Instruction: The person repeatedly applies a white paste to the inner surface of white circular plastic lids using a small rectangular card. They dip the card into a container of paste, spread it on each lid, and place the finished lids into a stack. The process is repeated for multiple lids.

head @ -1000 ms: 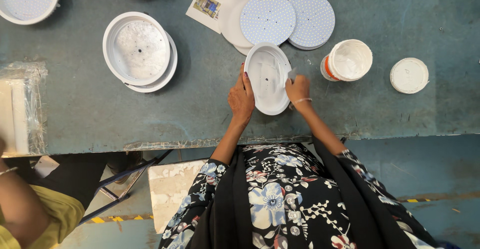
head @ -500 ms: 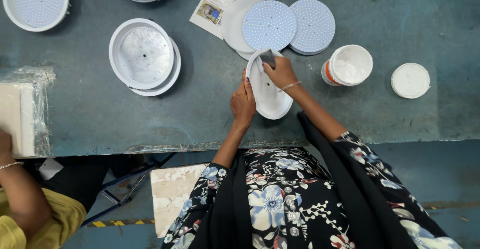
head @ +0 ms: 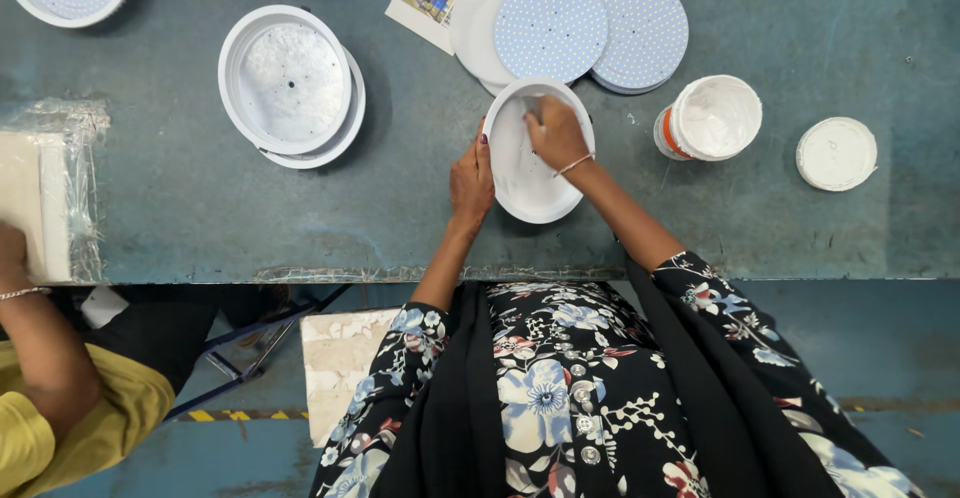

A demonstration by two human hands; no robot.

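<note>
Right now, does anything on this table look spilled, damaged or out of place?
Nothing looks spilled or broken. The white tub stands open, its lid lying apart. The left hand steadies the white round housing while the right hand works inside it.

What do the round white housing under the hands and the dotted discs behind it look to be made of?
Round white housing: likely painted metal or moulded plastic, with a smooth matt white finish and a thin, even rim; the view cannot settle which. Dotted discs: flat, thin boards, pale with a regular grid of small dots, probably coated circuit boards.
</note>
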